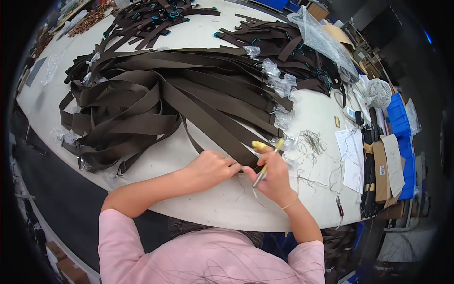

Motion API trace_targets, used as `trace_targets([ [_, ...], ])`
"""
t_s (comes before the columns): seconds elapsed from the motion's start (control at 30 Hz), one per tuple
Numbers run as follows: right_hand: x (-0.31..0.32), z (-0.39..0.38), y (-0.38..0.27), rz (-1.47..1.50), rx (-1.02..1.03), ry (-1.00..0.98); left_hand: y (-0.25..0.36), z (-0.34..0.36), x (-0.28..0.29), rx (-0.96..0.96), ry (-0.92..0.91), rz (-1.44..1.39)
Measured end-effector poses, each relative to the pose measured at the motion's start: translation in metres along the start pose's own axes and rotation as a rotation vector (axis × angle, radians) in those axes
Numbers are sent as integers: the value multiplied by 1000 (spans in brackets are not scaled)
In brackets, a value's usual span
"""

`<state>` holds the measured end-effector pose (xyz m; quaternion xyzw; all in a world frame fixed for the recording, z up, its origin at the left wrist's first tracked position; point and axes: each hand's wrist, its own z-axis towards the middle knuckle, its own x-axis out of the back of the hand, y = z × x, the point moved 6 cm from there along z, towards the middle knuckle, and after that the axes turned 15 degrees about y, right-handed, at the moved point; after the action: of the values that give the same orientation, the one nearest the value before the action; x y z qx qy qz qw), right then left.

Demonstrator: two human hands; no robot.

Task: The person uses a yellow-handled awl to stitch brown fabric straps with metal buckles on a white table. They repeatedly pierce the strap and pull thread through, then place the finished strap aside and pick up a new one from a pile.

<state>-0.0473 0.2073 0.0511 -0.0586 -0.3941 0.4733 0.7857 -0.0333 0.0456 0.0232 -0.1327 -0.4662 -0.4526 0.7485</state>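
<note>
A long dark brown webbing strap (213, 124) runs from the big heap down to the near part of the table, where both my hands meet at its end. My left hand (211, 169) is closed in a pinch at the strap's lower edge. Beside it, my right hand (275, 179) grips a slim pen-like tool (263, 172) with a yellow upper part and a metal lower part. A yellow cover (258, 145) sits on one right fingertip. The right thumb points toward the left fingertips, close to the strap end. What lies between the left fingertips is mostly hidden.
Brown straps (118, 104) lie heaped on the white table (189, 208), some ends wrapped in clear plastic (280, 80). Straps with blue-edged buckles (173, 15) lie behind. At right are loose threads (312, 142), papers (349, 154), small snips (340, 207) and a white fan (378, 93).
</note>
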Motion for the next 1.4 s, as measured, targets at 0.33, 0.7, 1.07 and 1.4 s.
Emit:
trace_targets([
  [0.33,-18,7,-3,113,-122,77,-43,-9,20,545,8,252],
  [0.7,-13,3,35,201,-432,169,-69,-10,25,853,108,-895],
  [1.07,-32,8,38,104,-523,125,-32,0,23,353,-95,-1067],
  [1.4,-16,9,51,-8,-326,214,-54,-16,-6,727,-237,-996],
])
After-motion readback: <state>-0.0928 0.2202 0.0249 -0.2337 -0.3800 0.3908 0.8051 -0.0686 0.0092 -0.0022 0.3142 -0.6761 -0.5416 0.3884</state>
